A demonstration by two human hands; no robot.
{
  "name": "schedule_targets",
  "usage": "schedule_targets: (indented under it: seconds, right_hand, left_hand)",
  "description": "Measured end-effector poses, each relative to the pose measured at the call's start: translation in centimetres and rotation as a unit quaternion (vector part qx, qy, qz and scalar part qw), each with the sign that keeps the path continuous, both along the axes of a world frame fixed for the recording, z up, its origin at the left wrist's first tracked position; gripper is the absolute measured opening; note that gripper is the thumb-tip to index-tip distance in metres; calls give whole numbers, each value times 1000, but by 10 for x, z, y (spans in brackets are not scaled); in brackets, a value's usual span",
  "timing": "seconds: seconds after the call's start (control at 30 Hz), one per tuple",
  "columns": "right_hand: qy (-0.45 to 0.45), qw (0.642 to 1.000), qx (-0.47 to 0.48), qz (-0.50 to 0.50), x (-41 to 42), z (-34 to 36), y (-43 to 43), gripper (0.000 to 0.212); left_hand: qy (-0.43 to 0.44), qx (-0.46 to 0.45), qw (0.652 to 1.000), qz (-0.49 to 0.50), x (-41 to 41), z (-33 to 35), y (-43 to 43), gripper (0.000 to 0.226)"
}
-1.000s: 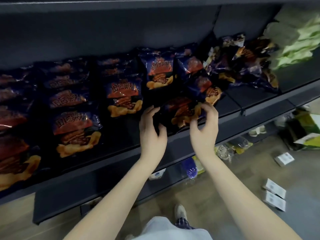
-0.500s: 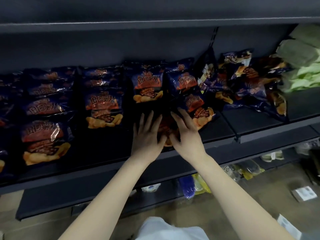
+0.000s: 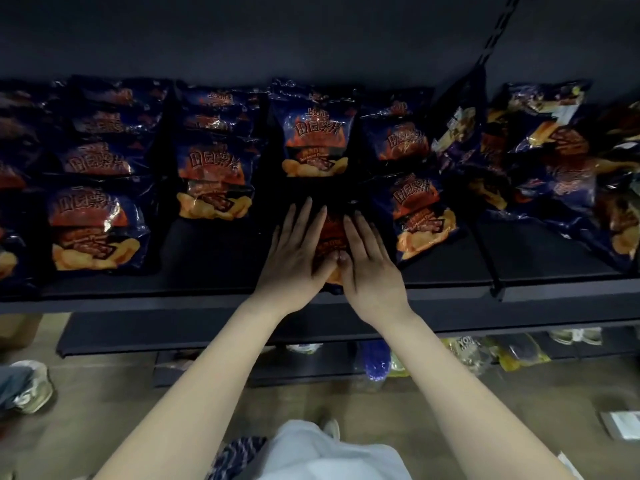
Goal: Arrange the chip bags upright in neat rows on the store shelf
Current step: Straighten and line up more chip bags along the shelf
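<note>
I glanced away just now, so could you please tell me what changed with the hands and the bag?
A second ago both hands gripped the chip bag by its sides. It has since gone down into the middle row, and the left hand and right hand now press flat on it with straight fingers. The other rows and the jumbled pile on the right stayed put.

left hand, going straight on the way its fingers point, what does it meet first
Most likely the upright chip bag behind, same row. The left hand lies flat on the front bag, fingers aimed that way; depth across the dark gap is unclear.
</note>
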State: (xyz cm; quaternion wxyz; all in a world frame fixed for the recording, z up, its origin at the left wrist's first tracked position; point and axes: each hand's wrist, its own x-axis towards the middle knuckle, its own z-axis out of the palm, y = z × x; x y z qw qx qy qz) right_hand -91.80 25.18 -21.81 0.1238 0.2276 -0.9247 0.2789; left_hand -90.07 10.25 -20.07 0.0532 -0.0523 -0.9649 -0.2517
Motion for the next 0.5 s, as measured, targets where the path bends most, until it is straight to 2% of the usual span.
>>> schedule_targets:
  seconds: [0.1, 0.17, 0.2, 0.23, 0.3, 0.33, 0.37, 0.4, 0.5]
  right_hand:
    - [-16, 1000, -1, 3, 0, -1, 2, 56]
    - [-24, 1000, 0, 7, 0, -1, 3, 57]
    - [-24, 1000, -1, 10, -1, -1, 3, 57]
    - [-26, 1000, -3, 12, -1, 0, 3, 57]
    - [-19, 999, -18, 17, -1, 2, 4, 57]
    - [-10, 999, -36, 21, 0, 2, 5, 57]
    - [0, 998, -61, 30, 2, 3, 5, 57]
    - [8, 995, -88, 41, 4, 4, 4, 59]
    - [34, 985, -149, 81, 12, 15, -7, 64]
  left_hand:
    - [-10, 70, 997, 12, 2, 2, 4, 75]
    - [-10, 178, 982, 60, 5, 11, 8, 86]
    - [-5, 251, 962, 103, 5, 15, 9, 88]
    - [-1, 333, 930, 156, 6, 20, 10, 86]
    - [-21, 511, 822, 251, 5, 30, 5, 69]
    - [-43, 580, 770, 264, 3, 32, 1, 53]
    - [-69, 617, 740, 260, 2, 33, -2, 36]
    - [-91, 626, 735, 244, 2, 36, -6, 26]
    - [-86, 566, 798, 190, 5, 44, -19, 35]
